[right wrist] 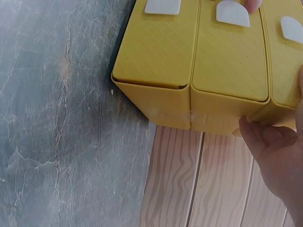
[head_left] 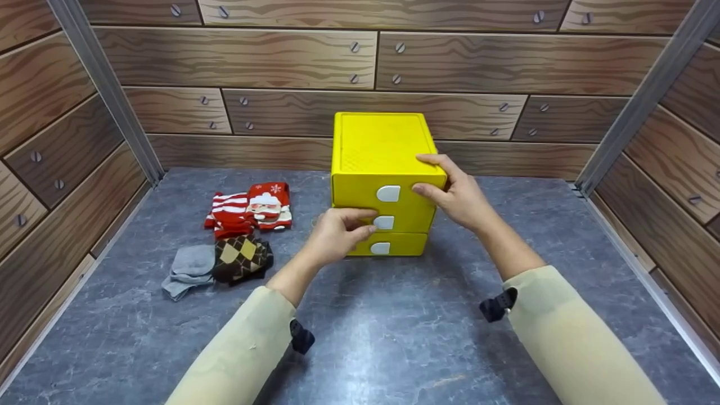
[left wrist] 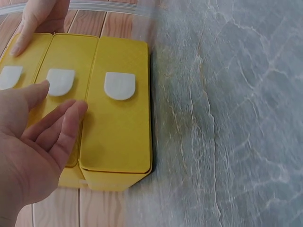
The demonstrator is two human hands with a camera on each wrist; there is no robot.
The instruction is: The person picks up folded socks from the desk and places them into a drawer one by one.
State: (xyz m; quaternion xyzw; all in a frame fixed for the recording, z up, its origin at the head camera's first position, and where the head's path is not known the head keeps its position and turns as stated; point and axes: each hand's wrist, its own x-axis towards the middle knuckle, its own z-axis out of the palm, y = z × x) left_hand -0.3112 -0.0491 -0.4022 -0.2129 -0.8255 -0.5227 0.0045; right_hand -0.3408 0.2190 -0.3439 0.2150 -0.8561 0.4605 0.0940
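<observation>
A yellow three-drawer box (head_left: 382,143) with white tab handles stands on the grey tabletop. My right hand (head_left: 458,194) grips its upper right front corner, thumb on the top drawer's front and the other fingers over the top and side. At the middle drawer, my left hand (head_left: 337,236) has its fingertips by the white tab (left wrist: 60,81), one touching or nearly touching its edge. The fingers are loosely bent, and none shows hooked behind the tab. All three drawers look closed.
Left of the box lie folded socks: red-and-white striped ones (head_left: 229,214), red Santa ones (head_left: 270,205), brown argyle ones (head_left: 243,259) and grey ones (head_left: 191,267). Wood-patterned walls (head_left: 298,59) with metal corner posts (head_left: 107,84) enclose the tabletop (head_left: 394,332).
</observation>
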